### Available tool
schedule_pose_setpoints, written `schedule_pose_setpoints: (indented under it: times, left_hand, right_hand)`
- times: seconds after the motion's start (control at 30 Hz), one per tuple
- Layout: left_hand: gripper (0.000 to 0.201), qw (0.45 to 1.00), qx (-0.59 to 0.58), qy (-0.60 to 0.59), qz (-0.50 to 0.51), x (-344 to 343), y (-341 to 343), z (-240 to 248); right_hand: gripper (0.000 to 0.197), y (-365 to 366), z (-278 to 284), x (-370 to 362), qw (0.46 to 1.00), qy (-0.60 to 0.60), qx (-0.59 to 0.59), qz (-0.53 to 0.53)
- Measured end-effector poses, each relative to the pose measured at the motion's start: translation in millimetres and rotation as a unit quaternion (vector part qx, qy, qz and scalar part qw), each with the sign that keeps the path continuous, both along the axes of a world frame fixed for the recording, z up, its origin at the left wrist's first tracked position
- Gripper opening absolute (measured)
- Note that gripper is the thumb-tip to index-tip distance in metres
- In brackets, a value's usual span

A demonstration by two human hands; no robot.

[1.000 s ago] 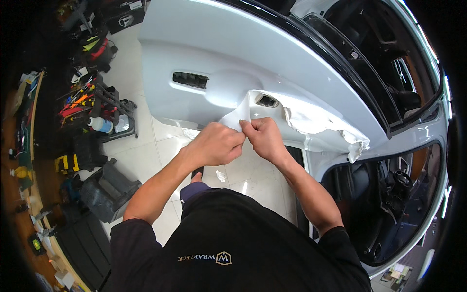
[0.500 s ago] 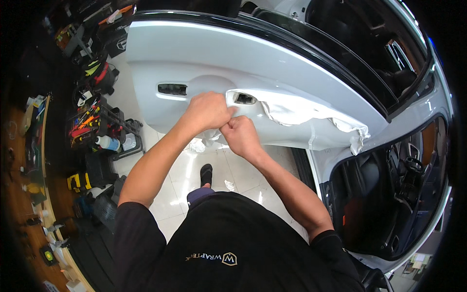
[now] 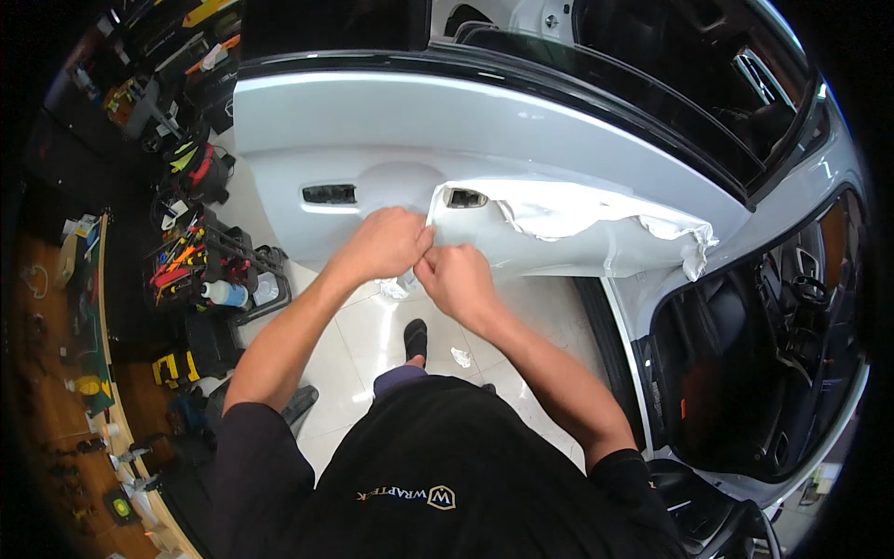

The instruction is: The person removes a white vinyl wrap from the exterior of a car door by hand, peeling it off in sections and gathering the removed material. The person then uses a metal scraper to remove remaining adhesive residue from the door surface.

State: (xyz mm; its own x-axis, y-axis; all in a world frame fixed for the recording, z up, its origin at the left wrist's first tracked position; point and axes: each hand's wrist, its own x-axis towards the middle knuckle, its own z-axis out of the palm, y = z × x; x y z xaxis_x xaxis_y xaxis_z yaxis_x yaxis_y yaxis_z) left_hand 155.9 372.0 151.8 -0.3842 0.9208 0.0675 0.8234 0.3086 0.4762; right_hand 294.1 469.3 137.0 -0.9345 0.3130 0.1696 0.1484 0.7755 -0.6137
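A white film [image 3: 563, 207], crumpled along its upper edge, lies over part of the silver car door [image 3: 372, 107]. Its left edge runs down beside a door-handle opening [image 3: 466, 198] to my hands. My left hand [image 3: 386, 244] is closed in a pinch at that edge. Just to its right and slightly lower, my right hand [image 3: 456, 279] is closed too, knuckles up, gripping the film close by. The fingertips of both hands are partly hidden. Further left on the door is a second dark oblong opening [image 3: 330, 194].
At left stand a tool cart [image 3: 191, 252] with several hand tools, a spray bottle [image 3: 225, 294] and a wooden-edged bench [image 3: 121, 391]. Scraps of white film [image 3: 460, 357] lie on the tiled floor near my foot [image 3: 415, 340]. The open car interior [image 3: 717, 373] is on the right.
Both hands have moved slightly down and left along the door, still closed close together. The view has shifted a little, so the door's top edge sits lower in the picture.
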Motion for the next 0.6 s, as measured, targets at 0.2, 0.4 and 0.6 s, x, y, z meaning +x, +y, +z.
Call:
schedule_pose_setpoints:
  times: [0.2,0.4,0.6]
  left_hand:
    - [0.036,1.000,-0.011,-0.027,-0.007,6,-10,9]
    - [0.031,1.000,-0.004,-0.020,-0.014,5,-12,0]
    - [0.027,1.000,0.010,0.014,-0.012,11,-15,1]
  right_hand:
    - [0.044,10,11,10,0.993,-0.024,-0.112,0.041]
    - [0.066,26,56,-23,0.987,-0.144,0.018,-0.068]
    - [0.050,29,21,-49,0.986,-0.070,0.023,-0.151]
